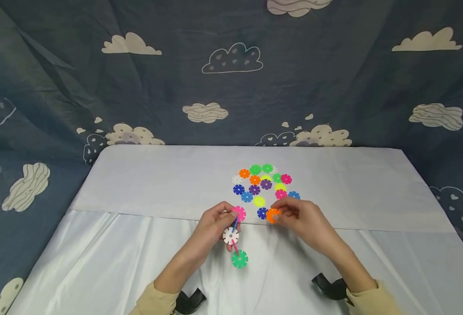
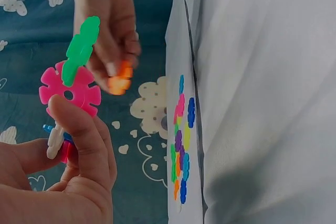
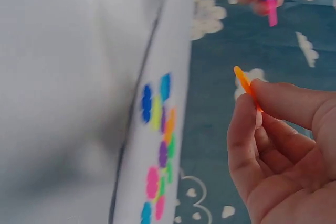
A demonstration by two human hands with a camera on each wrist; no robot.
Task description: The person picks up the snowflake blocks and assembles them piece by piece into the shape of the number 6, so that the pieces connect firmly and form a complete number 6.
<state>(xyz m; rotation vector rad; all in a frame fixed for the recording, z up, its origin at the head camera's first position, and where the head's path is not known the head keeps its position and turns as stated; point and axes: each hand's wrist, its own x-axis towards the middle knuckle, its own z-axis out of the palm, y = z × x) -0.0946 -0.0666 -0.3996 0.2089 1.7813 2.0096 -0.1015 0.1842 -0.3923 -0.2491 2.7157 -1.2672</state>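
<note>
My left hand (image 1: 217,223) pinches a chain of notched plastic discs joined at their slots. In the head view the chain runs from a pink disc (image 1: 239,213) through a blue one seen edge-on and a white disc (image 1: 230,236) to a second pink one, also edge-on, and a green disc (image 1: 239,259) at the bottom. Between thumb and forefinger, my right hand (image 1: 304,221) holds a single orange disc (image 1: 272,215), apart from the chain. The right wrist view shows that orange disc (image 3: 245,85) nearly edge-on. Fingers partly hide the chain's middle in the left wrist view.
Several loose discs in many colours lie flat beyond the hands, among them a yellow disc (image 1: 259,201) and a dark blue disc (image 1: 262,213) close to the right fingers. White cloth covers the table (image 1: 156,188). A dark cloud-patterned curtain (image 1: 231,92) hangs behind it.
</note>
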